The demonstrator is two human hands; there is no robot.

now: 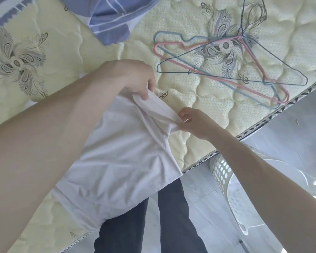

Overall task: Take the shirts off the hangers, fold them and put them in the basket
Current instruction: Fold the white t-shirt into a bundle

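A white shirt (120,157) lies on the pale yellow mattress (199,99) near its front edge, partly hanging over it. My left hand (133,79) pinches the shirt's upper edge at one end. My right hand (195,123) pinches the same edge at the other end, so a strip of cloth stretches between them. Three bare wire hangers, pink (259,70), light blue (171,33) and dark (217,79), lie stacked on the mattress to the upper right. A white perforated basket (224,178) stands on the floor below the mattress edge, partly hidden by my right forearm.
A blue striped garment (113,17) lies at the top of the mattress, with more striped cloth (2,11) at the top left corner. My dark trouser legs (171,225) stand on the grey floor (290,128) beside the bed.
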